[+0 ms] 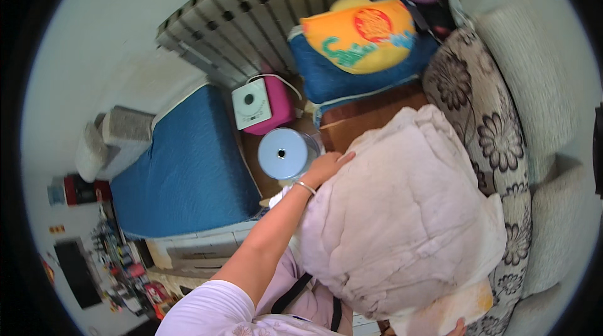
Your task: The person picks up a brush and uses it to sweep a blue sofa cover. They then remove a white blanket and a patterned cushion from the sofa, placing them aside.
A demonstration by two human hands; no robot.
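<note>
A thick, pale pinkish-white cotton quilt batting (405,223), lumpy and creased, lies bunched in front of me. A yellowish stain marks its lower right flap. My left hand (327,167), with a bangle at the wrist, grips the batting's left edge, thumb side up. The fingers underneath are hidden. Only the fingertips of my right hand (458,328) show at the bottom rim of the view, against the stained flap. Beneath the batting's far side is a brown wooden surface (372,110).
A flower-patterned sofa (501,143) with grey cushions (527,72) runs along the right. Left stands a blue-covered seat (188,171). Between are a round light-blue stool (282,164) and a pink box-shaped appliance (280,105). A yellow printed cloth (362,39) drapes a blue seat (348,84) by the radiator (264,15).
</note>
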